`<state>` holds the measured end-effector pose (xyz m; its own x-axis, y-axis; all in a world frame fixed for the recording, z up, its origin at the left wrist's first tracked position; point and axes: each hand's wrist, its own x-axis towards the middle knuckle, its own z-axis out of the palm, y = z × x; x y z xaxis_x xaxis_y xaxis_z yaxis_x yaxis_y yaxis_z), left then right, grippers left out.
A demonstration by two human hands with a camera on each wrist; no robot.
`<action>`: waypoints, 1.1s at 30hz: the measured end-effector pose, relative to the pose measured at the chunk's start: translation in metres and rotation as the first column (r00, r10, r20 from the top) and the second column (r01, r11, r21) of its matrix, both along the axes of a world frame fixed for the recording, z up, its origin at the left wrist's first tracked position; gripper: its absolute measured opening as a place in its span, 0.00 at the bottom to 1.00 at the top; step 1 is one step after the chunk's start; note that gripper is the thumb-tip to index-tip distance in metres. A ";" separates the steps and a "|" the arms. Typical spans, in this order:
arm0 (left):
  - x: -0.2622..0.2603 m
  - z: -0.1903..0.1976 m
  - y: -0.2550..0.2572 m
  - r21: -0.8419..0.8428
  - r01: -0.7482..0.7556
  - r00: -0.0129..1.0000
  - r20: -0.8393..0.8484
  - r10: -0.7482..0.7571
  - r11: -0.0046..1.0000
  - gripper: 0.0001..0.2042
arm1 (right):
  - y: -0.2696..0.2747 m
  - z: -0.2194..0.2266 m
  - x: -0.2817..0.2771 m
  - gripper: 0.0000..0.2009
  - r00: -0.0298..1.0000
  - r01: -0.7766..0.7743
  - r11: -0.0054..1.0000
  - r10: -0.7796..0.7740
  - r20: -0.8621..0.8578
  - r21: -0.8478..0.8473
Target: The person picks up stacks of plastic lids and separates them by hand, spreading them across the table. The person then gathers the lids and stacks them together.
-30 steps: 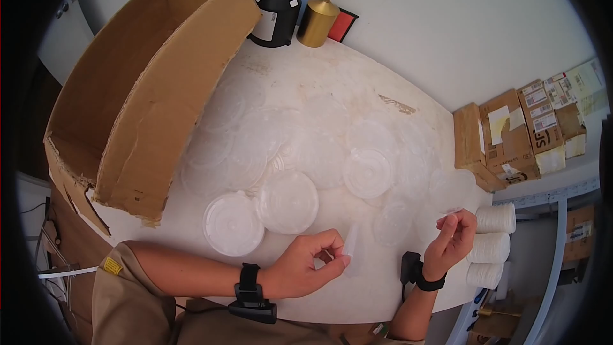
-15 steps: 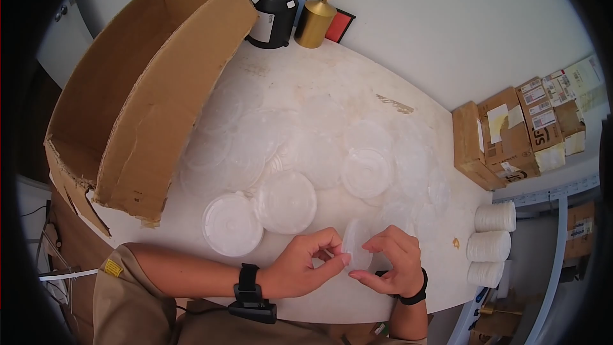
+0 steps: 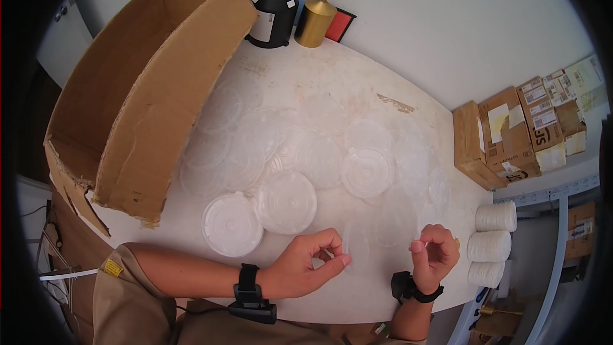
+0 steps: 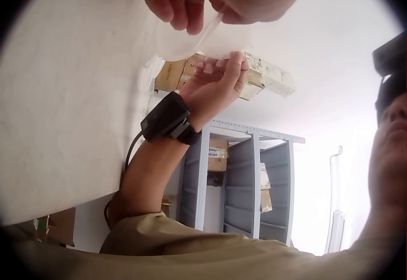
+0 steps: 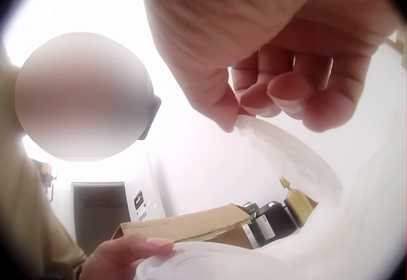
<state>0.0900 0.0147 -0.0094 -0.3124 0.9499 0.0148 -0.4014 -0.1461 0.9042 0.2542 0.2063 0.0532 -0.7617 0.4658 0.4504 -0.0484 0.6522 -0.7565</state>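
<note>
My left hand (image 3: 306, 262) pinches a translucent round plastic lid (image 3: 355, 246) by its edge, standing it upright over the front of the table. To the right, my right hand (image 3: 436, 255) pinches the rim of another translucent lid (image 5: 286, 156) between thumb and index finger, the other fingers curled above it. In the right wrist view, the left-hand lid (image 5: 203, 261) shows below, apart from the right fingers. Two whiter round lids, one (image 3: 232, 224) by the left forearm and one (image 3: 287, 202) beside it, lie flat near the left hand.
Many clear lids (image 3: 367, 172) lie overlapping across the white table. An open cardboard box (image 3: 166, 108) stands at the left. A black container (image 3: 274, 18) and a brass-coloured pot (image 3: 316, 22) stand at the back; white rolls (image 3: 488, 246) and parcels (image 3: 504, 134) line the right.
My right hand came left to the lid in my left hand, fingers spread, then drew back right and now pinches a lid. The left hand has stayed in place.
</note>
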 end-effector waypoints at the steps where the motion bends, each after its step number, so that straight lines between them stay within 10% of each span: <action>1: 0.000 0.000 0.000 0.002 0.002 1.000 0.001 -0.002 1.000 0.05 | 0.000 -0.003 0.004 0.05 0.983 0.176 0.984 -0.177 -0.053 -0.022; 3: 0.000 0.001 0.000 0.003 0.004 1.000 0.002 -0.004 1.000 0.05 | 0.008 -0.010 0.009 0.05 0.897 0.439 0.896 -0.433 -0.093 0.067; 8: 0.000 0.002 0.001 -0.021 0.014 0.999 -0.030 -0.015 1.000 0.05 | 0.007 0.000 -0.009 0.12 0.885 0.463 0.886 -0.462 0.056 -0.021; 11: 0.001 0.000 0.000 -0.017 0.014 1.000 -0.017 -0.014 1.000 0.05 | 0.002 0.000 -0.012 0.14 0.963 0.191 0.979 -0.172 0.207 -0.076; 18: 0.000 0.002 0.000 -0.010 0.031 0.999 -0.015 -0.031 0.999 0.06 | 0.004 0.002 -0.012 0.11 0.877 0.144 0.870 0.108 0.468 -0.472; 25: 0.000 0.005 0.000 -0.003 0.048 0.999 -0.018 -0.048 0.999 0.07 | 0.018 -0.001 0.001 0.05 0.904 0.115 0.709 0.217 0.369 -0.696; 28: -0.001 0.007 -0.001 -0.013 0.053 0.999 0.010 -0.053 0.998 0.07 | 0.022 -0.007 0.002 0.05 0.978 0.034 0.648 0.134 0.157 -0.761; 30: -0.001 0.006 0.000 -0.018 0.066 0.998 0.015 -0.066 0.998 0.07 | 0.020 -0.006 -0.007 0.10 0.978 0.038 0.550 -0.193 -0.083 -0.834; 33: -0.002 0.004 -0.001 0.024 0.076 0.997 -0.012 -0.075 0.997 0.07 | 0.025 -0.007 -0.009 0.16 0.966 0.135 0.586 -0.256 -0.025 -0.799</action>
<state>0.0884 0.0139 -0.0053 -0.2395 0.9700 0.0412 -0.4024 -0.1378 0.9050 0.2456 0.2311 0.0464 -0.5743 0.8144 -0.0829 -0.1248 -0.1872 -0.9744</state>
